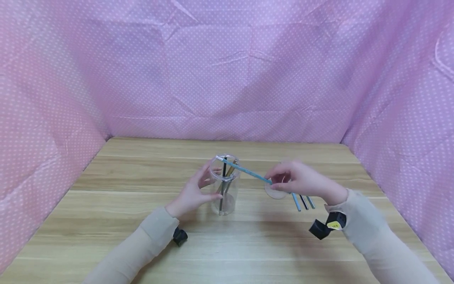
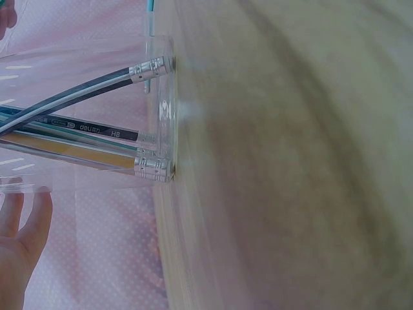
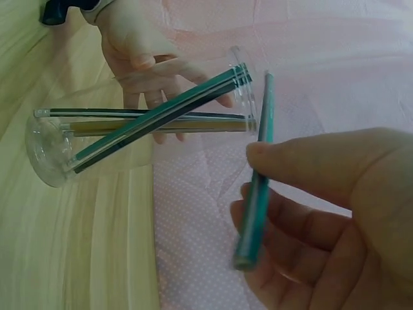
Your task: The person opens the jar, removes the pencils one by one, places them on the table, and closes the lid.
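Note:
A clear plastic jar [image 1: 230,199] stands upright on the table, several pencils leaning inside it. One black pencil [image 2: 97,129] in the jar is marked HB, and a gold one [image 2: 84,150] lies beside it; their metal ferrules are at the bottom. My left hand [image 1: 193,193] holds the jar from the left, thumb in front and fingers behind. Between thumb and fingers, my right hand [image 1: 301,181] pinches a teal-blue pencil [image 1: 250,172]. That pencil slopes up leftward, its far end over the jar's mouth in the head view.
A clear round lid [image 1: 274,193] lies on the wooden table [image 1: 234,252], partly under the right hand. Right of it lie a blue pencil [image 1: 296,202], a dark one [image 1: 304,202] and a greenish one [image 1: 311,202]. Pink dotted cloth [image 1: 227,79] hangs around the back and sides.

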Tool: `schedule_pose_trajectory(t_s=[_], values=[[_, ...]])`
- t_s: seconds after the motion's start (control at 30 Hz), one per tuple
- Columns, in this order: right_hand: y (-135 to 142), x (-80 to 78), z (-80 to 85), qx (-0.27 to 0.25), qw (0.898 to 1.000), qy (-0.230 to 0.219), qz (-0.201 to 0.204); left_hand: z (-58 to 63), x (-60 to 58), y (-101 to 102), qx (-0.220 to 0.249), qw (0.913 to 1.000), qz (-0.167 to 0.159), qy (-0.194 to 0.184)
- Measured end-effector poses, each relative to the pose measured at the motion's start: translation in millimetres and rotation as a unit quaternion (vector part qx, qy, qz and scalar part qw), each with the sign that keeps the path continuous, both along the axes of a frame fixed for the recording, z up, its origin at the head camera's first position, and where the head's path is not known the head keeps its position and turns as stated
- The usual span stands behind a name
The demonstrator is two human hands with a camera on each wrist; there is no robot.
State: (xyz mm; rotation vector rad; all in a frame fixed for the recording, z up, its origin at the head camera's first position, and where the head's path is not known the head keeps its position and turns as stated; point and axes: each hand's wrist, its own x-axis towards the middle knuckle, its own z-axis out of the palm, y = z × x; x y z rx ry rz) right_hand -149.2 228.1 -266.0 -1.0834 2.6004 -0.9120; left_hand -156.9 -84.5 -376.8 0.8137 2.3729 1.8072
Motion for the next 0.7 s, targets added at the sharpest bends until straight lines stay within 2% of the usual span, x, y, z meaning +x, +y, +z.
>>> schedule_pose_trajectory(t_s=[0.1, 0.23, 0.57, 0.7], values=[[-1, 1.9, -6.0, 0.008, 1.0, -0.026, 0.005, 1.0, 0.1, 0, 0.002, 1.0, -0.003, 0.008], [-2, 4.0, -16.8, -0.007, 0.999, -0.049, 0.007, 1.6, 1.1, 0, 0.009, 0.9999, -0.004, 0.002], [8, 10.4, -47.6, -0.058, 0.992, -0.107, -0.036, 0.3, 1.6, 1, 0.012, 0.9999, -0.004, 0.009], [18, 12.1, -60.3, -0.079, 0.988, -0.117, -0.058, 0.3, 1.6, 2, 0.008, 0.9999, -0.003, 0.011]])
